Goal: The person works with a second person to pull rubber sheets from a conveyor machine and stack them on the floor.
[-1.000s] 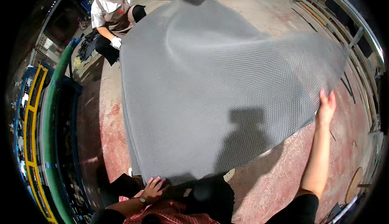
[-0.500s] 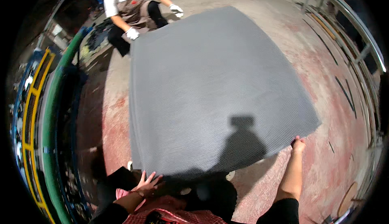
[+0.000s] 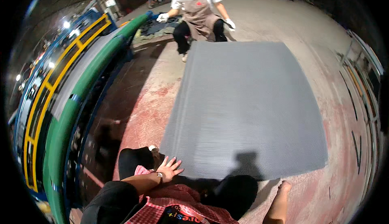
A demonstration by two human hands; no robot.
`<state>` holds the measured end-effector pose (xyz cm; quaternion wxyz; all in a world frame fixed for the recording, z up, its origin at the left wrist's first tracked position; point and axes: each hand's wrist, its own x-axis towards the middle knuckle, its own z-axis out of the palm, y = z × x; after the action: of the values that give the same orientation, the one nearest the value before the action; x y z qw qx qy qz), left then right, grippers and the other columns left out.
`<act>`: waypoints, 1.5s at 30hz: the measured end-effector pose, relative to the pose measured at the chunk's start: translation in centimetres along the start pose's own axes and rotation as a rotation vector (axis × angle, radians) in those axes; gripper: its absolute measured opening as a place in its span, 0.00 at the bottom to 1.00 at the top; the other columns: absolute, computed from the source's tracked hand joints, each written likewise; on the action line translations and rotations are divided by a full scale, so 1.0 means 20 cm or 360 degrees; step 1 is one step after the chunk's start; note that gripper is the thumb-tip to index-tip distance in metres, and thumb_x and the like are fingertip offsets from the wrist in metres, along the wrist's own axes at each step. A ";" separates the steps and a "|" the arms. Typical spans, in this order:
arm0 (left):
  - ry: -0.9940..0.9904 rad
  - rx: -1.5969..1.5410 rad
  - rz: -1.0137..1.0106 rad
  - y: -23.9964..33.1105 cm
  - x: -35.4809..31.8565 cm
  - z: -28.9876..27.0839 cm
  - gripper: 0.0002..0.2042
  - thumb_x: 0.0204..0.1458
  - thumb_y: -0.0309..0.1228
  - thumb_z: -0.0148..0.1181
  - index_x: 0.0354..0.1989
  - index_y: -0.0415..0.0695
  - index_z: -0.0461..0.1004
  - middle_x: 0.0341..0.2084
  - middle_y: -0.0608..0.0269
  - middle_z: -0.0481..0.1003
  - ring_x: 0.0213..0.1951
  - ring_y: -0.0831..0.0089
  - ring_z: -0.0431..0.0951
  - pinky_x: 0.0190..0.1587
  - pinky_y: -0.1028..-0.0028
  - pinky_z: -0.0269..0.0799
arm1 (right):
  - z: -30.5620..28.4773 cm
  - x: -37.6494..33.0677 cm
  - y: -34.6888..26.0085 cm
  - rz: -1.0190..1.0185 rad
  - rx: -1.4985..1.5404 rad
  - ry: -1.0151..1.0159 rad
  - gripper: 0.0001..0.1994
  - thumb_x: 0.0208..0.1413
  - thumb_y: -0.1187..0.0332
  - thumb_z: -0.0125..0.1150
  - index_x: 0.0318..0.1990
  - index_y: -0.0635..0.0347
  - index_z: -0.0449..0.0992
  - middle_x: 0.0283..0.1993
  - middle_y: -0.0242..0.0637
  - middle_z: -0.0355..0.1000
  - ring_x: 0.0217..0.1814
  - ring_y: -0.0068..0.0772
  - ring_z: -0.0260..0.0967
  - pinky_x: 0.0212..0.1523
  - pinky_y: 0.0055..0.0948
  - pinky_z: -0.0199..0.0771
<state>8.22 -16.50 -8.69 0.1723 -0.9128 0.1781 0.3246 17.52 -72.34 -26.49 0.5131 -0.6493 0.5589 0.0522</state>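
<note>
Currently, the grey mesh sheet (image 3: 247,110) is laid flat on the floor (image 3: 150,102); left hand (image 3: 168,169) spread wide at its near edge, right hand (image 3: 283,187) empty beside it, its opening indeterminable.

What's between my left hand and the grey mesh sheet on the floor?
Nothing visible. The left hand, fingers spread, lies at the near edge of the grey mesh sheet, which is spread flat on the floor.

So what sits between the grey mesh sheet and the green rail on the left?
In the head view, only bare reddish concrete floor, partly in shadow, separates the grey mesh sheet from the green rail. Nothing lies on that strip.
</note>
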 end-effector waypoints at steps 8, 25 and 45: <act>0.0047 -0.0161 -0.0716 -0.06 -0.35 0.11 0.31 0.41 0.41 0.50 0.55 0.42 0.53 0.31 0.55 0.72 0.41 0.59 0.69 0.53 0.53 0.45 | 0.09 -0.33 -0.19 -0.0130 0.0065 -0.0467 0.03 0.41 0.71 0.48 0.25 0.57 0.67 0.18 0.33 0.59 0.20 0.29 0.57 0.21 0.30 0.59; -0.0498 -0.2116 0.0101 -0.30 -1.21 0.89 0.14 0.35 0.34 0.54 0.27 0.36 0.74 0.24 0.57 0.74 0.31 0.72 0.70 0.36 0.69 0.63 | 0.75 -0.88 -0.70 -0.1515 -0.0200 -0.1133 0.03 0.40 0.71 0.52 0.24 0.58 0.69 0.25 0.38 0.68 0.27 0.33 0.66 0.25 0.33 0.65; 0.2946 -0.3400 -0.1680 -1.76 -1.44 0.57 0.32 0.41 0.44 0.58 0.52 0.41 0.56 0.41 0.59 0.64 0.37 0.68 0.65 0.42 0.67 0.61 | 0.83 -1.80 -0.50 -0.2273 -0.1095 -0.0734 0.04 0.36 0.75 0.57 0.22 0.65 0.70 0.20 0.38 0.69 0.23 0.26 0.66 0.28 0.24 0.67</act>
<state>-3.41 25.51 8.83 -0.6300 -0.4395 -0.4314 -0.4731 20.49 -37.67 -5.09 0.2971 -0.9421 -0.1551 0.0136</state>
